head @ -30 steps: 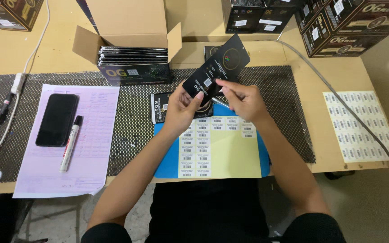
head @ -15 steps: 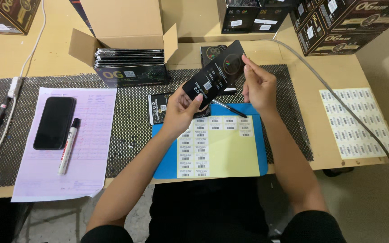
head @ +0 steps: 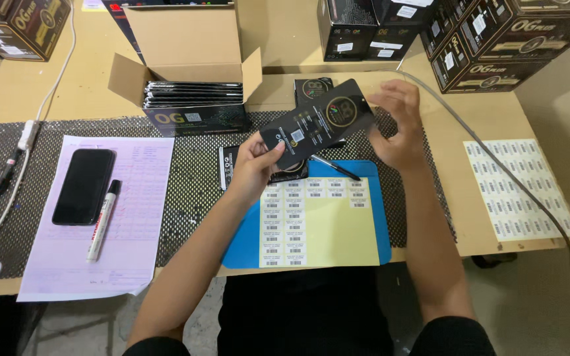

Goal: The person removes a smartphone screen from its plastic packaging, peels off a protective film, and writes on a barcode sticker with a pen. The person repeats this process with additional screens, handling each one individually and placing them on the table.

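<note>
On the worktop, a black phone lies on a pale lilac paper form. Further right, the left hand pinches the lower end of a flat black printed packet, its long axis rising rightward toward the right hand, which is spread empty just beside the upper end.

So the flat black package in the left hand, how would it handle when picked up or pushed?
The flat black package probably stays stiff: the left hand pinches one end and the rest juts out unbent. It looks light, since fingertips alone carry it. Its glossy face may be slippery. The right hand is open beside it.
</note>
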